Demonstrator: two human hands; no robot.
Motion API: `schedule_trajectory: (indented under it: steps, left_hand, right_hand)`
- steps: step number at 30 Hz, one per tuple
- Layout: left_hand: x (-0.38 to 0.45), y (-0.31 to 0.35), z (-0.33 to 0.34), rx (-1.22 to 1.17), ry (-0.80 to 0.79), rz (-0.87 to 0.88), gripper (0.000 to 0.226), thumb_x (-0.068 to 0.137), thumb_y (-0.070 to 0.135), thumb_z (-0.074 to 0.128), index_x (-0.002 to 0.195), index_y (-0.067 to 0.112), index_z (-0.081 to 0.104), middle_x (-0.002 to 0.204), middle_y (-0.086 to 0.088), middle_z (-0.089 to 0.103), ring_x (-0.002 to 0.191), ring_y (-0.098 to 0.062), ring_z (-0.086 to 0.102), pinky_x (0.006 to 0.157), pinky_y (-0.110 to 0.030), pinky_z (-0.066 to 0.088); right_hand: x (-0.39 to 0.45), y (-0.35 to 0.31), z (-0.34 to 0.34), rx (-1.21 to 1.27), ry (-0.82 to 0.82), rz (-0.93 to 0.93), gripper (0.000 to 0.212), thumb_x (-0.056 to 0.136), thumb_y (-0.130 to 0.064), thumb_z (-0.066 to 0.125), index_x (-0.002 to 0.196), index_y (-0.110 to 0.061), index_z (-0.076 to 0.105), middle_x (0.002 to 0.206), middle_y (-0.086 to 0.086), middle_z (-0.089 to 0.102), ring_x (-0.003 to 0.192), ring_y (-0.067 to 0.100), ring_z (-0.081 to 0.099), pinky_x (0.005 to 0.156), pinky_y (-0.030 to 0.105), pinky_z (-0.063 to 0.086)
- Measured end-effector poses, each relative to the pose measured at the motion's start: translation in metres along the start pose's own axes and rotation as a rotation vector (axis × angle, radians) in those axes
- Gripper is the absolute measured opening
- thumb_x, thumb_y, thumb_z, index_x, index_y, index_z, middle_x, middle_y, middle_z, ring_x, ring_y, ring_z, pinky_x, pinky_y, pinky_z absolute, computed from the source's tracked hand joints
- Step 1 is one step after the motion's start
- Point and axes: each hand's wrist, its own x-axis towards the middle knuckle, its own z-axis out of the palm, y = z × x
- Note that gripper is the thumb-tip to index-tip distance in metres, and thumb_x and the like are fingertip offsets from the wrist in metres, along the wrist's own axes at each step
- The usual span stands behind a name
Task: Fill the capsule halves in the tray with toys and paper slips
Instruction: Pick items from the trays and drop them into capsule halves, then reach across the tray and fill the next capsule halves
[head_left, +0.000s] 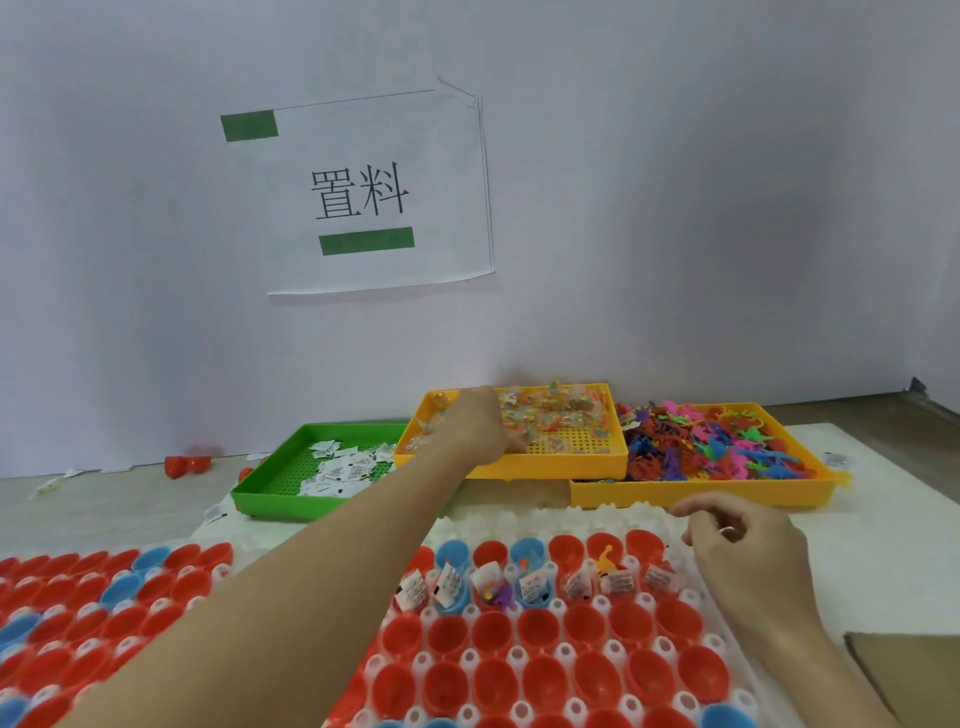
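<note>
A white tray (524, 518) in front of me holds rows of red and blue capsule halves (540, 629). One row near its far side (530, 584) holds paper slips and small toys. My left hand (480, 426) reaches into a yellow tray (519, 464) of clear-bagged toys (563, 410); its fingers point down into the bags and are hidden by the back of the hand. My right hand (737, 545) hovers over the capsule tray's far right corner, fingers loosely curled, nothing visible in it. Paper slips (343, 467) lie in a green tray (260, 496).
A second yellow tray (701, 494) at the right holds a heap of coloured rubber figures (727, 447). Another tray of capsule halves (104, 587) lies at the left. Loose red halves (187, 463) sit by the wall. A cardboard edge (909, 675) shows at bottom right.
</note>
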Motion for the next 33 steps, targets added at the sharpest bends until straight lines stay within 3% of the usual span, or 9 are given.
schedule_trajectory:
  steps: [2,4,8,13,20,25,29,33]
  left_hand:
    - [0.004,0.004,0.003,0.015,0.013,-0.025,0.029,0.085,0.021,0.077,0.103,0.0,0.066,0.106,-0.016,0.066,0.092,-0.028,0.065,0.076,-0.036,0.055]
    - [0.006,0.007,0.003,0.002,0.018,-0.038,0.024,0.089,0.014,0.072,0.106,-0.001,0.065,0.112,-0.02,0.065,0.096,-0.031,0.066,0.077,-0.037,0.057]
    - [0.002,0.008,-0.003,-0.142,0.067,-0.053,0.011,0.089,0.003,0.065,0.095,0.0,0.073,0.1,-0.018,0.072,0.09,-0.028,0.068,0.068,-0.031,0.053]
    - [-0.003,0.004,-0.011,-0.354,0.111,-0.098,0.019,0.091,0.0,0.059,0.085,0.015,0.07,0.102,-0.013,0.067,0.069,-0.018,0.059,0.045,-0.018,0.042]
    - [-0.009,-0.003,-0.008,-0.563,0.154,-0.126,0.014,0.089,0.009,0.07,0.087,0.022,0.069,0.091,-0.007,0.072,0.068,-0.016,0.064,0.041,-0.015,0.038]
    - [-0.025,-0.007,-0.021,-0.674,0.188,-0.109,0.016,0.092,0.005,0.064,0.094,0.02,0.07,0.083,-0.006,0.069,0.064,-0.015,0.06,0.047,-0.018,0.042]
    - [-0.061,-0.023,-0.039,-0.793,0.193,-0.082,0.019,0.094,0.0,0.058,0.1,0.013,0.071,0.086,-0.01,0.069,0.068,-0.017,0.06,0.066,-0.025,0.054]
    - [-0.111,-0.056,-0.051,-0.72,0.155,-0.046,0.018,0.092,0.001,0.062,0.094,0.014,0.074,0.091,-0.01,0.073,0.074,-0.022,0.068,0.083,-0.039,0.056]
  right_hand:
    - [0.001,0.001,0.0,0.001,-0.007,-0.001,0.037,0.087,-0.002,0.058,0.069,-0.032,0.071,0.065,-0.022,0.067,0.071,0.006,0.063,0.059,0.019,0.043]
    - [0.001,0.002,0.0,-0.003,-0.009,-0.005,0.036,0.087,-0.003,0.058,0.069,-0.031,0.071,0.067,-0.023,0.067,0.071,0.007,0.063,0.059,0.02,0.043]
    - [0.0,0.002,0.0,0.003,0.0,-0.007,0.036,0.087,-0.003,0.059,0.069,-0.032,0.071,0.066,-0.017,0.068,0.072,0.006,0.063,0.059,0.019,0.043]
    - [0.0,0.002,0.0,0.007,-0.003,-0.007,0.036,0.086,-0.003,0.059,0.069,-0.032,0.071,0.065,-0.017,0.067,0.073,0.007,0.063,0.06,0.02,0.043]
    - [0.0,0.002,0.0,-0.004,-0.001,-0.011,0.036,0.087,-0.002,0.059,0.069,-0.031,0.071,0.069,-0.016,0.069,0.073,0.007,0.064,0.059,0.02,0.043]
    - [0.0,0.002,0.0,-0.002,0.011,-0.017,0.035,0.086,-0.001,0.059,0.069,-0.029,0.072,0.069,-0.014,0.069,0.074,0.01,0.064,0.059,0.021,0.043]
    - [0.0,0.003,0.0,-0.006,0.006,-0.018,0.035,0.087,-0.002,0.059,0.069,-0.029,0.072,0.07,-0.012,0.069,0.075,0.01,0.063,0.06,0.022,0.043]
    - [0.001,0.001,0.0,-0.013,0.004,-0.017,0.035,0.087,-0.002,0.059,0.069,-0.029,0.071,0.071,-0.01,0.069,0.077,0.009,0.062,0.061,0.021,0.041]
